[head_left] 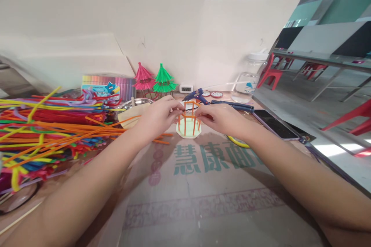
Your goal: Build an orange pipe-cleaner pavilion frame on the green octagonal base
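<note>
A small frame of orange pipe cleaners (186,125) stands upright on a pale green, many-sided base (189,135) in the middle of the table. My left hand (161,115) is closed in a pinch at the frame's upper left side. From the other side, my right hand (219,118) pinches at its upper right. Several orange posts rise from the base, joined by crosspieces near the top. The fingertips partly hide where each hand touches the orange pieces. Loose orange pipe cleaners (116,128) reach from the pile to beneath my left wrist.
A pile of coloured pipe cleaners (43,123) covers the left. Behind the frame are a blue glue gun (194,95), a small clock (186,88) and pink (144,79) and green (162,79) tree figures. A phone (274,124) and water bottle (249,79) are right.
</note>
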`<state>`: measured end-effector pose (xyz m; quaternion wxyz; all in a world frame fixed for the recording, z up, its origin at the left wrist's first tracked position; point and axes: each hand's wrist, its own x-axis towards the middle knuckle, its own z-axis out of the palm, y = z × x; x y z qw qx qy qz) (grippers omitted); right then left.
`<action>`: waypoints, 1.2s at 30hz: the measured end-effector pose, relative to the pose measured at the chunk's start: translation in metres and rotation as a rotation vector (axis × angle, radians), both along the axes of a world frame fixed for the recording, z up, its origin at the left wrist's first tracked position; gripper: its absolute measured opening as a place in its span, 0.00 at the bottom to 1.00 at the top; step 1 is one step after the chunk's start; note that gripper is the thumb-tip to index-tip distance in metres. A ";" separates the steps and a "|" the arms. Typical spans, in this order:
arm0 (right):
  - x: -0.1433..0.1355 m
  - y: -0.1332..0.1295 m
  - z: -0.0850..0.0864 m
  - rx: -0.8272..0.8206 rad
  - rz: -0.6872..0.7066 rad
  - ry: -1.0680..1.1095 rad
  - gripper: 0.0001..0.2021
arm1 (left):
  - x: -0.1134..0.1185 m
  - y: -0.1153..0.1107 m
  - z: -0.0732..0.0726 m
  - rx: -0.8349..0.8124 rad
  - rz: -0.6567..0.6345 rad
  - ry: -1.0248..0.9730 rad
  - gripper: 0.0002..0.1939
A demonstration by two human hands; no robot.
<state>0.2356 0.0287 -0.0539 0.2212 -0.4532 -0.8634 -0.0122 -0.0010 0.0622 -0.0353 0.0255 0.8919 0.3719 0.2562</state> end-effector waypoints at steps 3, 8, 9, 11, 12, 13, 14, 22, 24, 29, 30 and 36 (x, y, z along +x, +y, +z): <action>0.000 0.000 0.000 0.015 0.003 0.000 0.10 | -0.002 0.002 0.000 0.023 0.000 0.000 0.12; 0.000 0.000 -0.001 -0.014 -0.004 0.005 0.10 | 0.003 -0.002 -0.002 -0.029 -0.010 0.017 0.10; 0.000 0.000 -0.002 -0.011 -0.006 0.003 0.10 | 0.004 -0.004 -0.002 -0.042 -0.008 0.025 0.09; -0.001 0.000 -0.002 0.006 -0.012 -0.001 0.10 | 0.006 -0.005 -0.002 -0.058 0.000 0.038 0.09; -0.002 0.000 -0.003 0.018 -0.020 -0.006 0.10 | 0.006 -0.006 -0.001 -0.058 0.002 0.041 0.09; -0.002 0.000 -0.003 0.032 -0.030 -0.013 0.10 | 0.006 -0.006 -0.001 -0.055 0.001 0.041 0.09; -0.003 -0.001 -0.003 0.046 -0.043 -0.023 0.09 | 0.006 -0.006 -0.001 -0.050 -0.001 0.039 0.09; -0.008 -0.004 -0.004 0.080 -0.091 -0.044 0.06 | 0.006 -0.005 -0.002 -0.030 0.008 0.057 0.09; -0.010 -0.005 -0.005 0.082 -0.099 -0.043 0.06 | 0.006 -0.005 -0.002 -0.025 0.010 0.058 0.09; -0.014 -0.005 -0.006 0.096 -0.141 -0.068 0.06 | 0.004 -0.003 -0.003 -0.018 0.001 0.064 0.09; -0.015 -0.006 -0.005 0.102 -0.153 -0.074 0.06 | 0.004 -0.003 -0.003 -0.005 -0.007 0.060 0.09; -0.014 -0.009 0.004 0.175 -0.141 -0.051 0.09 | 0.010 -0.012 -0.004 0.214 -0.087 -0.033 0.13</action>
